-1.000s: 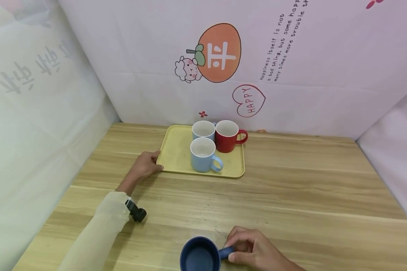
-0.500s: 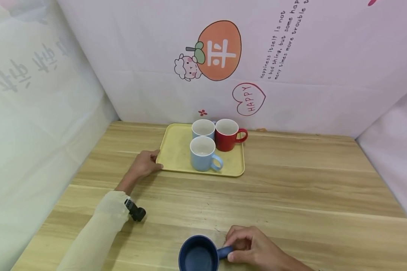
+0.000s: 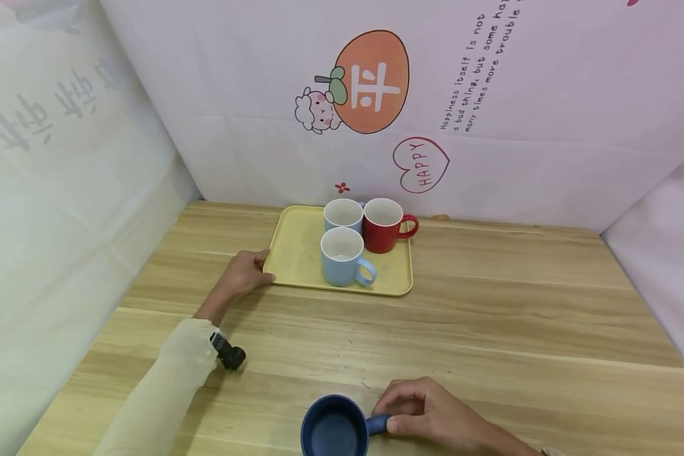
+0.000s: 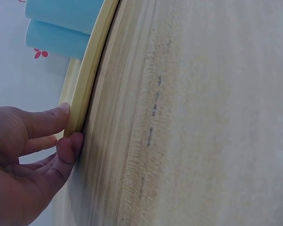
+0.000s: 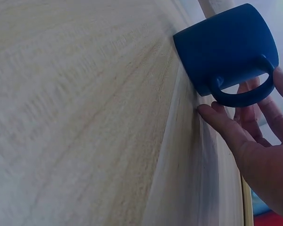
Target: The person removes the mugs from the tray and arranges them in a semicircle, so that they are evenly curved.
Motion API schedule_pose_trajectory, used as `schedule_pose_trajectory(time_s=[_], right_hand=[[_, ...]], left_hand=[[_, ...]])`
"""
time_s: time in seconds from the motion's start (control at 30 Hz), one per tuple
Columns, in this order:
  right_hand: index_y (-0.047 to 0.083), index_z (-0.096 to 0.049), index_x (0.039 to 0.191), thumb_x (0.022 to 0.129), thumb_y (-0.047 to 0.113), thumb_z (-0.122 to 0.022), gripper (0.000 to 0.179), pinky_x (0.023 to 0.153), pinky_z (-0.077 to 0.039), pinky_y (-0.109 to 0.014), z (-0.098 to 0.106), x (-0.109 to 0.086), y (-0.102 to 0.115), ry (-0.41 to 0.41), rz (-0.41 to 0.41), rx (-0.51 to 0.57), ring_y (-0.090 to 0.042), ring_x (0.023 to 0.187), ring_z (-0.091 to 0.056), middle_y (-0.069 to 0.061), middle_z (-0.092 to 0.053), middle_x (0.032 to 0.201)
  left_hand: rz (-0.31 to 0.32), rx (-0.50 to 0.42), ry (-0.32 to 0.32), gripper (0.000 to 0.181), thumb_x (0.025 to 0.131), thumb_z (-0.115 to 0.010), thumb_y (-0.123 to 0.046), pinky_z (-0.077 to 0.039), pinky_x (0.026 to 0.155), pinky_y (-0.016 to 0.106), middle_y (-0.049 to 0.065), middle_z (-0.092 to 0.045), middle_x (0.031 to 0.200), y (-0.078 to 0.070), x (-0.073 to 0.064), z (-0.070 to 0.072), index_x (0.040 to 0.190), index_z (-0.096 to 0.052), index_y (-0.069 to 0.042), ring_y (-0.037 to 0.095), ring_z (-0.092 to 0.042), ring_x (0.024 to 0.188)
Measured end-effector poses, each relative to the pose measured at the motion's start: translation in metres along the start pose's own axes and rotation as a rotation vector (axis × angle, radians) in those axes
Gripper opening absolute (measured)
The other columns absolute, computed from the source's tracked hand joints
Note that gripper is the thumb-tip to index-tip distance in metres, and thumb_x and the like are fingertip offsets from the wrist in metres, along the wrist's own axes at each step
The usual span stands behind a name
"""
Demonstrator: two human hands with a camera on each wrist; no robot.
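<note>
A dark blue mug (image 3: 334, 430) stands upright on the wooden table at the near edge of the head view, its handle pointing right. My right hand (image 3: 433, 415) is at that handle. The thumb tip touches its outer end, and the other fingers are loosely bent with a gap around it, as the right wrist view shows. At the far side lies a yellow tray (image 3: 299, 250), and my left hand (image 3: 242, 272) pinches its near left corner. On the tray stand a light blue mug (image 3: 342, 256), a second light blue mug (image 3: 342, 215) behind it and a red mug (image 3: 382, 228).
A white printed cloth (image 3: 251, 95) hangs as a wall right behind the tray, and more cloth closes off the left and right sides. The wooden table (image 3: 519, 316) stretches between them. A small black device (image 3: 228, 351) is strapped at my left wrist.
My right thumb has slid back from beneath the handle to its outer end, loosening the pinch. The mug has stayed nearly in place, and the left hand keeps its hold on the tray.
</note>
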State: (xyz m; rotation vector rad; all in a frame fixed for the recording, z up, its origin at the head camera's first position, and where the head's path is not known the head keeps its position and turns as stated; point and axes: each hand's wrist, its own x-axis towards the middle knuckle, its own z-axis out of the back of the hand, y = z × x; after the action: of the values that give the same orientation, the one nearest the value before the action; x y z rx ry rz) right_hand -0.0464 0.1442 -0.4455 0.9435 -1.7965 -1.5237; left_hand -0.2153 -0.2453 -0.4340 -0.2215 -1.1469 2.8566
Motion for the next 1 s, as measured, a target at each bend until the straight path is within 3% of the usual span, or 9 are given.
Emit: schedule_pose_trajectory(time_s=[0.27,0.37,0.6,0.8,1.0], right_hand=[[-0.007,-0.066,0.119,0.102,0.002,-0.054,0.023,0.086,-0.051,-0.026,0.003,0.0,0.002,-0.008,-0.043,-0.006,-0.012,0.1,-0.063,-0.013,-0.067,0.114],[-0.009,-0.064,0.12,0.103,0.004,-0.052,0.024,0.087,-0.051,-0.027,0.007,0.001,0.005,-0.023,-0.079,0.002,-0.014,0.101,-0.063,-0.019,-0.065,0.116],[-0.018,-0.058,0.12,0.105,0.002,-0.047,0.027,0.09,-0.052,-0.043,0.019,0.007,0.01,-0.017,-0.032,0.059,-0.028,0.106,-0.066,-0.039,-0.058,0.114],[-0.014,-0.059,0.122,0.105,0.006,-0.048,0.028,0.09,-0.052,-0.042,0.03,0.007,0.021,-0.06,-0.081,-0.017,-0.031,0.105,-0.065,-0.036,-0.059,0.116],[-0.016,-0.058,0.121,0.105,0.005,-0.048,0.029,0.089,-0.053,-0.039,0.039,0.005,0.029,-0.118,-0.061,-0.06,-0.034,0.103,-0.067,-0.036,-0.06,0.112]], left_hand=[[0.004,0.017,0.003,0.068,0.087,-0.076,-0.006,-0.048,0.086,0.04,0.026,-0.064,0.122,0.0,-0.001,-0.001,0.144,-0.042,0.01,0.023,-0.061,0.092],[0.013,0.008,0.006,0.068,0.087,-0.076,-0.006,-0.048,0.084,0.039,0.026,-0.064,0.121,0.0,-0.001,-0.001,0.144,-0.042,0.01,0.022,-0.061,0.09],[0.004,0.035,0.003,0.069,0.087,-0.077,-0.006,-0.047,0.076,0.034,0.024,-0.069,0.112,0.0,0.002,0.0,0.145,-0.042,0.009,0.021,-0.059,0.083],[-0.019,0.041,0.006,0.07,0.086,-0.077,-0.005,-0.047,0.071,0.035,0.017,-0.071,0.094,0.001,0.004,-0.001,0.146,-0.043,0.008,0.022,-0.06,0.077],[-0.002,0.039,-0.007,0.07,0.087,-0.076,-0.005,-0.05,0.077,0.043,0.018,-0.069,0.094,0.0,0.002,0.0,0.146,-0.043,0.009,0.027,-0.063,0.083]])
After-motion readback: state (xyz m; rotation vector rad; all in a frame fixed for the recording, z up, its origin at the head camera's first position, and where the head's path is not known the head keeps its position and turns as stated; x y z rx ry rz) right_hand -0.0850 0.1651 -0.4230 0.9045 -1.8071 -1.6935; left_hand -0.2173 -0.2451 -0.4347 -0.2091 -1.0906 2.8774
